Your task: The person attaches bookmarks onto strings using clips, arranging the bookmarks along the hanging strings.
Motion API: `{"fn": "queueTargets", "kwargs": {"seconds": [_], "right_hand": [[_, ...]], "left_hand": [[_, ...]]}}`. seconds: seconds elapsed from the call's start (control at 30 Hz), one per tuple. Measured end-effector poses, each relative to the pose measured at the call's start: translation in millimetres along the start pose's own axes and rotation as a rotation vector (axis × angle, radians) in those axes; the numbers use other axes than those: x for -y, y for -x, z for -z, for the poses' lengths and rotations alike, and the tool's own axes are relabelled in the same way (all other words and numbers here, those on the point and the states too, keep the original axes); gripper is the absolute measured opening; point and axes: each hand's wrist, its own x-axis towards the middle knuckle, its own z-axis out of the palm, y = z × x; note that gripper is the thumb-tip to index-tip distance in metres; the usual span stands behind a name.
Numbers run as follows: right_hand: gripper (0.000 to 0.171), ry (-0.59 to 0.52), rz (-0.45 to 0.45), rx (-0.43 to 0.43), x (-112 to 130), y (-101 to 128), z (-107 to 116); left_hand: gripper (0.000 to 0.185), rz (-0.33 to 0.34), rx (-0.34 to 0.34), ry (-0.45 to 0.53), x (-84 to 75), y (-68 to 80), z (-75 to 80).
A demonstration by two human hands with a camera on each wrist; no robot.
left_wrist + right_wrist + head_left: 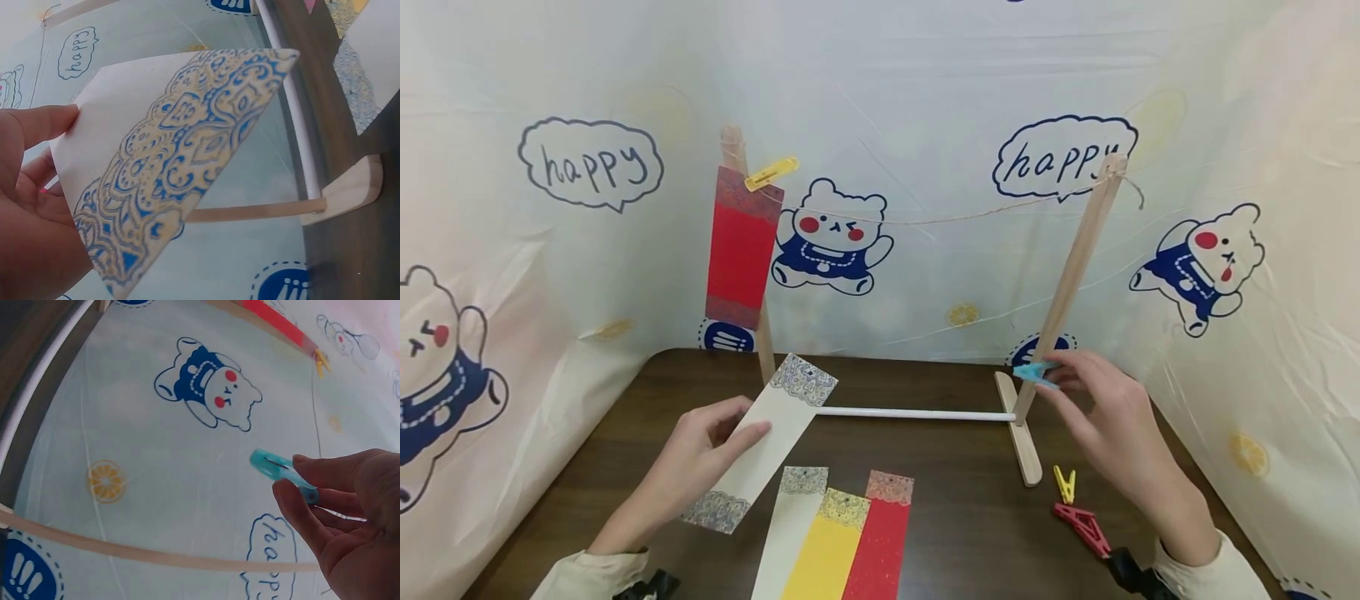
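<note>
My left hand (700,450) pinches a white paper card (767,437) with blue-and-gold lace patterned ends, held tilted over the table. In the left wrist view the thumb lies along the edge of the card (144,150). My right hand (1112,417) pinches a light-blue clothespin (1034,372) between thumb and fingers, near the right wooden post. Across the two posts runs a thin string (925,222). From its left end hangs a red card (743,250), fastened by a yellow clothespin (772,173).
White (793,517), yellow (829,546) and red (880,533) cards lie overlapping at the table's front. A small yellow clothespin (1065,485) and a red clothespin (1082,527) lie at right. A white rod (917,413) joins the right post (1075,267) to the left side.
</note>
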Motion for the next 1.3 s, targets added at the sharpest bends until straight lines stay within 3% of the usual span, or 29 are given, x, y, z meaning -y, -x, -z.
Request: {"fn": "queueTargets", "kwargs": {"seconds": [0.7, 1.0, 1.3], "right_hand": [[0.033, -0.024, 0.109, 0.048, 32, -64, -6], [0.029, -0.097, 0.119, 0.102, 31, -91, -18], [0.034, -0.127, 0.155, 0.018, 36, -110, -25]], "left_hand": [[0.017, 0.009, -0.044, 0.011, -11.5, -22.9, 15.0], [0.024, -0.016, -0.075, 0.01, -18.8, -33.5, 19.1], [0.023, -0.051, -0.133, 0.037, -25.1, -48.7, 25.7]]}}
